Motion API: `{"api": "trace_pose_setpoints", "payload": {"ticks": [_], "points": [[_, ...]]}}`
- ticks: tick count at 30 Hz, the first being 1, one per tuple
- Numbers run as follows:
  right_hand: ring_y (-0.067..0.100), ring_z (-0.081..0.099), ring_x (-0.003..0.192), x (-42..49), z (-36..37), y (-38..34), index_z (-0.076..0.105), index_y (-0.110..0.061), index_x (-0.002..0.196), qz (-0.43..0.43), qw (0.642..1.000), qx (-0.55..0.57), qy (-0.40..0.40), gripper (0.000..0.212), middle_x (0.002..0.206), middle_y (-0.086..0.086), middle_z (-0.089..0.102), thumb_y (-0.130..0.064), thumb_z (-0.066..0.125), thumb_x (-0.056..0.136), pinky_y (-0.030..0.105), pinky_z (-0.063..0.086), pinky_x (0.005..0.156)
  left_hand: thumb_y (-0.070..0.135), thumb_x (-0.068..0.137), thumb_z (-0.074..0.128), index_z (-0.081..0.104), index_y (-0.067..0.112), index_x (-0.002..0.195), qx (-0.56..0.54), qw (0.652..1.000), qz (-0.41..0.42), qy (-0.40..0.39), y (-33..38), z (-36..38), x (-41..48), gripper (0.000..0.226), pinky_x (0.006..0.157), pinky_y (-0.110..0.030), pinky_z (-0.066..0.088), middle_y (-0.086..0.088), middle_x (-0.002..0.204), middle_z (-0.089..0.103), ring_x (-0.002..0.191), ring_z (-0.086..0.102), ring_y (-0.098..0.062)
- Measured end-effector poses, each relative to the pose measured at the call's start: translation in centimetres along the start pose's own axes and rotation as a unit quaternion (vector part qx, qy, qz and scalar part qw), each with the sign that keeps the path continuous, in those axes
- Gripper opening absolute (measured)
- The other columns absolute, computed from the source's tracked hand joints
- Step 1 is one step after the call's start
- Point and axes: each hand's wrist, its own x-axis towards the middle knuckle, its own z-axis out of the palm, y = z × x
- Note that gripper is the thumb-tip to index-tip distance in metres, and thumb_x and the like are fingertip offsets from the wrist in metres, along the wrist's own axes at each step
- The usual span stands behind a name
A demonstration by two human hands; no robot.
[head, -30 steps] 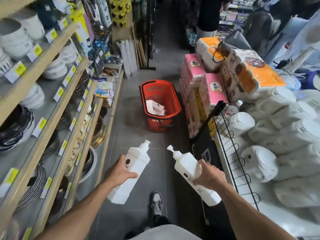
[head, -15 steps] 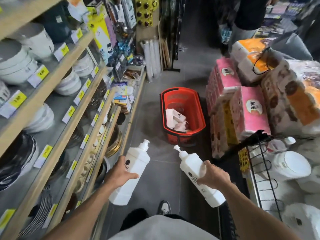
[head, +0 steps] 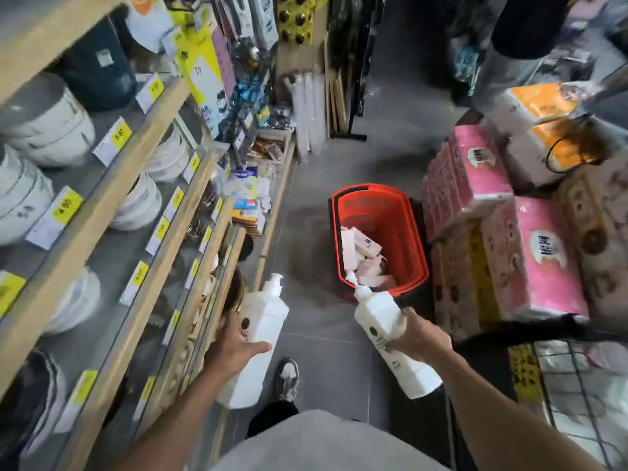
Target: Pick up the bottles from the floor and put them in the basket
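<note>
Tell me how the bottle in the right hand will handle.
The bottle looks like rigid white plastic, so it is probably stiff, not fragile. The right hand grips it mid-body, tilted, with one hand, suggesting manageable weight. Its smooth sides may be slippery.

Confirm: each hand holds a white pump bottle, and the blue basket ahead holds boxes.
Wrong colour: the basket is red, as the head view shows. The left hand holds the left bottle, the right hand the right bottle, both white pump bottles, and boxes lie inside.
</note>
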Motion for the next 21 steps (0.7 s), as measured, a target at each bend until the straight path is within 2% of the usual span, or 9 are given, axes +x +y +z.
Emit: {"api": "trace_pose_setpoints", "payload": {"ticks": [4,9,14,18,21], "points": [[0.026,0.062,0.118,2.5,-2.0,-3.1,0.034,-0.034,0.144,0.019,0.999,0.023,0.028,0.104,0.131,-0.005,0.063,-0.071,0.075,0.056,0.036,0.043,0.085,0.046,0.053,0.086,0.040,0.028,0.111,0.005,1.000,0.006,-0.001,2.5,-3.0,5.2,0.077,0.079,-0.037,0.049,0.008,0.104,0.060,0.088,0.062,-0.021],[0.026,0.064,0.113,4.8,-3.6,-5.3,0.035,-0.033,0.145,0.064,0.995,0.075,0.020,0.104,0.126,-0.003,0.065,-0.070,0.074,0.056,0.034,0.044,0.079,0.053,0.047,0.080,0.037,0.033,0.110,0.067,0.997,0.025,-0.021,7.1,-5.1,11.6,0.078,0.075,-0.034,0.048,0.017,0.095,0.056,0.084,0.062,-0.022],[0.022,0.066,0.106,7.6,-4.5,-5.2,0.036,-0.039,0.142,0.107,0.988,0.112,0.008,0.103,0.116,-0.008,0.066,-0.071,0.071,0.051,0.033,0.047,0.076,0.039,0.055,0.088,0.041,0.024,0.112,0.084,0.993,0.064,-0.049,12.7,-4.4,17.7,0.076,0.080,-0.040,0.050,0.004,0.101,0.061,0.088,0.062,-0.024],[0.020,0.066,0.104,11.3,-5.6,-3.8,0.039,-0.037,0.140,0.138,0.983,0.121,-0.018,0.100,0.115,-0.008,0.066,-0.070,0.072,0.052,0.033,0.053,0.080,0.036,0.065,0.089,0.037,0.027,0.115,0.122,0.985,0.085,-0.083,17.5,-2.6,22.2,0.073,0.067,-0.033,0.041,0.005,0.106,0.060,0.089,0.061,-0.021],[0.019,0.065,0.103,14.2,-6.9,-2.3,0.040,-0.035,0.139,0.156,0.977,0.142,-0.035,0.096,0.107,-0.010,0.061,-0.067,0.074,0.055,0.033,0.052,0.078,0.033,0.065,0.089,0.036,0.028,0.120,0.124,0.982,0.094,-0.104,21.2,-0.9,25.1,0.077,0.081,-0.039,0.047,0.006,0.109,0.060,0.096,0.062,-0.024]]}}
